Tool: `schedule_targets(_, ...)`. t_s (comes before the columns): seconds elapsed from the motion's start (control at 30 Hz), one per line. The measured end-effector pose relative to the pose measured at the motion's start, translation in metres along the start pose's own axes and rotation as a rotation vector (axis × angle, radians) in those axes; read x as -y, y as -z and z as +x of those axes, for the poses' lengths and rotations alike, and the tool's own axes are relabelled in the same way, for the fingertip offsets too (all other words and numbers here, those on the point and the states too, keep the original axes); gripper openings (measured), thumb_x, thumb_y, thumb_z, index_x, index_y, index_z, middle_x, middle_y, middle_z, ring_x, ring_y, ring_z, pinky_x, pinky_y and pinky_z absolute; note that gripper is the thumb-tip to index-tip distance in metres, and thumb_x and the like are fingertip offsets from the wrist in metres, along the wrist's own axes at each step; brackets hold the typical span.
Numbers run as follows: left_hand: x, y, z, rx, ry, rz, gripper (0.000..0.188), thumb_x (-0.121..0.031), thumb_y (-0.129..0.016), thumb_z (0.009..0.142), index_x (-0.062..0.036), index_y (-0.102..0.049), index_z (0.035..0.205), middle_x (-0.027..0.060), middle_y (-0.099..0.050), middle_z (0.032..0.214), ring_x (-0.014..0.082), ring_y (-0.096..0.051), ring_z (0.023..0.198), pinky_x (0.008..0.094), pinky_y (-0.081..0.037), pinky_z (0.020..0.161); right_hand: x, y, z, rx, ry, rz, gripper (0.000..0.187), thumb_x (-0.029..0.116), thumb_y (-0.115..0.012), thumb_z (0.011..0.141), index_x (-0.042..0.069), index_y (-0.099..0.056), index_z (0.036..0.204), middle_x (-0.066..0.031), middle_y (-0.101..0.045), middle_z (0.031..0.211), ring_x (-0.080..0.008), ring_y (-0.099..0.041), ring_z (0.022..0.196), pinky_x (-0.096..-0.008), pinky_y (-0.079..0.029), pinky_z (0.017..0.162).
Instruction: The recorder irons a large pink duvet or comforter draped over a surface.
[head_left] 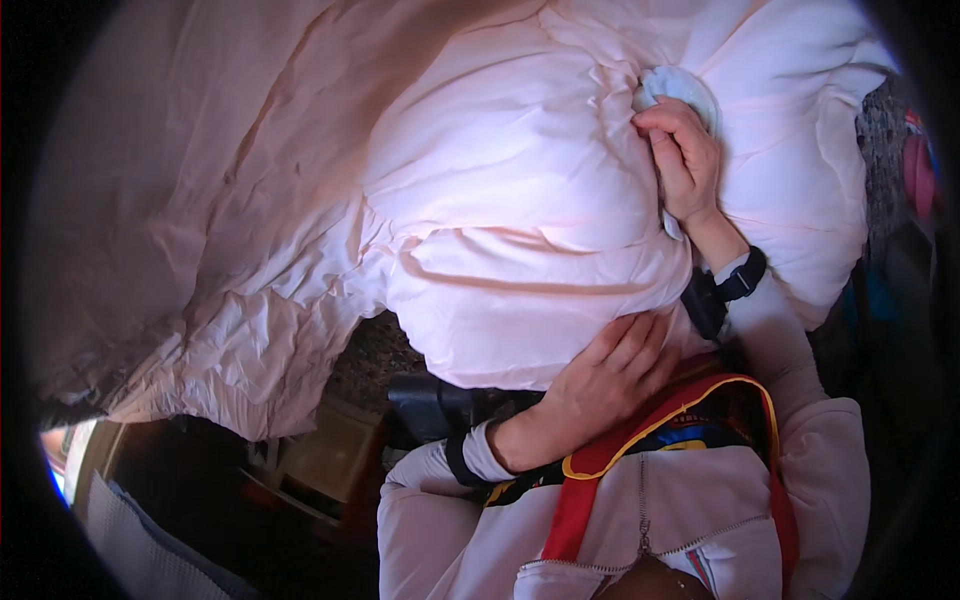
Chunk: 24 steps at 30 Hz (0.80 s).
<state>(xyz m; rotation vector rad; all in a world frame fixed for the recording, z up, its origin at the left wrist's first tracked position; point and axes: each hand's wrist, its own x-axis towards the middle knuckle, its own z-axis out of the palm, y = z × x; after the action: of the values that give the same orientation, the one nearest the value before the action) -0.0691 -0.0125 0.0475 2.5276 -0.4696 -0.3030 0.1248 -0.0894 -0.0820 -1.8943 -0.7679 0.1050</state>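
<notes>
A large, puffy pale pink quilt [500, 180] fills the middle, its fabric gathered and folded. My right hand [688, 165] lies over a seam between two bulges, fingers curled and closed on the fabric edge. Just behind its knuckles shows a rounded pale blue piece of cloth [690, 88]. Nearer my body, my left hand [615, 362] rests at the quilt's near edge, fingers bent together against the fabric; its thumb is hidden. Between my hands, a small white strip [672, 226] sticks out by the seam.
Thin, wrinkled pink fabric [230, 330] spreads left and hangs down. A black padded shape [440, 405] lies beside my left wrist. A black device [706, 302] sits by my right wrist strap [742, 276]. A beige box [325, 455] stands lower left; pink items [918, 170] are far right.
</notes>
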Motion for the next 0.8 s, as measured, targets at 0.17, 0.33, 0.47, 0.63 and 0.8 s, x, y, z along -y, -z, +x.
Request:
schedule_targets(0.17, 0.005, 0.001, 0.003, 0.008, 0.054, -0.053, 0.053, -0.021, -0.054, 0.075, -0.0138, -0.056, 0.127, 0.0118, -0.051, 0.130, 0.0243, -0.047, 0.123, 0.0348, -0.038, 0.102, -0.001, -0.002, 0.004, 0.017, 0.035, 0.060, 0.011, 0.004, -0.053, 0.086, 0.003, -0.064, 0.089, -0.0109, -0.065, 0.083, -0.0320, -0.061, 0.084, -0.0434, -0.047, 0.091)
schedule_targets(0.33, 0.009, -0.003, 0.004, 0.013, 0.056, 0.005, 0.055, -0.018, -0.056, 0.074, -0.0186, -0.055, 0.129, 0.0083, -0.050, 0.133, 0.0206, -0.046, 0.124, 0.0319, -0.036, 0.103, -0.005, -0.002, 0.004, 0.017, 0.046, 0.071, 0.013, 0.004, -0.051, 0.087, 0.002, -0.064, 0.089, -0.0121, -0.063, 0.083, -0.0315, -0.061, 0.081, -0.0433, -0.047, 0.090)
schedule_targets(0.47, 0.009, -0.002, 0.004, 0.000, 0.058, 0.010, 0.054, -0.018, -0.056, 0.075, -0.0197, -0.056, 0.129, 0.0082, -0.051, 0.133, 0.0201, -0.046, 0.124, 0.0318, -0.036, 0.102, -0.005, -0.003, 0.003, 0.024, 0.042, 0.078, 0.014, 0.005, -0.050, 0.087, 0.002, -0.063, 0.089, -0.0127, -0.063, 0.083, -0.0312, -0.061, 0.080, -0.0435, -0.046, 0.091)
schedule_targets(0.63, 0.007, 0.002, 0.001, -0.003, 0.042, 0.008, 0.049, -0.019, -0.055, 0.076, -0.0174, -0.057, 0.125, 0.0097, -0.052, 0.130, 0.0233, -0.047, 0.123, 0.0341, -0.038, 0.101, -0.005, -0.003, 0.004, 0.012, 0.062, 0.055, 0.014, 0.005, -0.050, 0.087, 0.002, -0.063, 0.089, -0.0131, -0.063, 0.084, -0.0313, -0.061, 0.082, -0.0440, -0.046, 0.092)
schedule_targets(0.8, 0.000, 0.002, -0.003, -0.041, 0.056, -0.023, 0.044, -0.022, -0.053, 0.078, -0.0130, -0.058, 0.120, 0.0115, -0.053, 0.129, 0.0262, -0.049, 0.121, 0.0373, -0.038, 0.102, -0.006, -0.003, 0.000, 0.019, 0.034, -0.005, 0.015, 0.005, -0.051, 0.087, 0.003, -0.065, 0.091, -0.0124, -0.065, 0.090, -0.0328, -0.060, 0.090, -0.0418, -0.046, 0.092)
